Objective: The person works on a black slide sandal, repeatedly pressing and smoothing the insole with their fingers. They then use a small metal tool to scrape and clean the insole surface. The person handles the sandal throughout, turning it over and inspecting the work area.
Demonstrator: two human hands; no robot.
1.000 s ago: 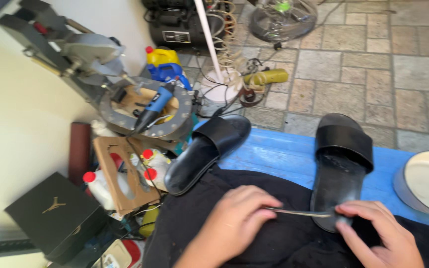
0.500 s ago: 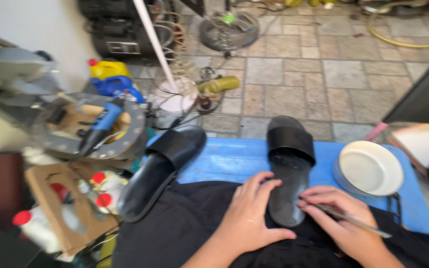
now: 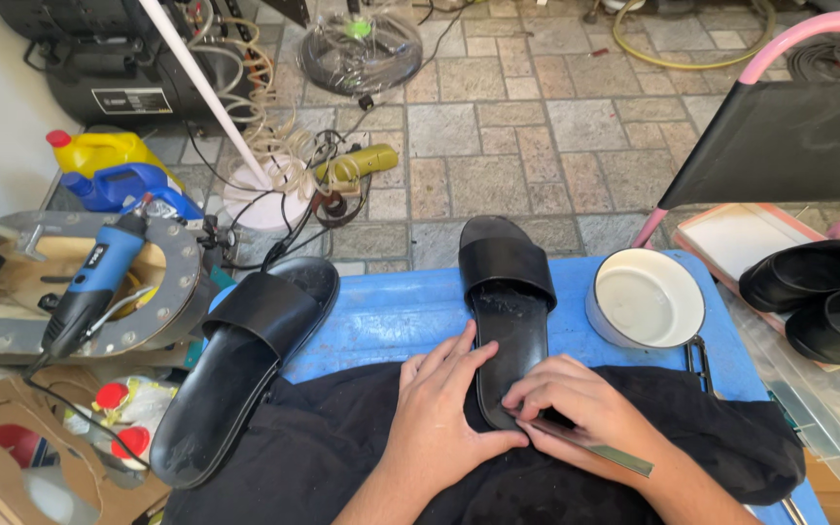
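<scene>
Closest in, both hands rest on a black cloth (image 3: 342, 457) spread over the blue worktop (image 3: 391, 311). The left hand (image 3: 444, 413) lies flat, fingers together, pressed along the side of a black slide (image 3: 507, 311) near its heel. The right hand (image 3: 585, 408) is curled and pinched around a thin metal strip (image 3: 590, 445), whose near end sticks out toward the wrist while the tip meets the heel of the slide.

Black slides: four in all. One under the hands, a second (image 3: 245, 365) lying at an angle on the left edge of the worktop, and two more (image 3: 819, 297) in a clear tub on the right. One white bowl (image 3: 646, 299) stands just beside the held slide.

To the left sits a blue rotary tool (image 3: 89, 287) on a round metal plate. Farther off on the stone floor are a yellow jug (image 3: 99, 151) with a red cap, a blue jug (image 3: 133, 190) beside it, and a black machine (image 3: 119, 68) bearing a white rectangular label.
</scene>
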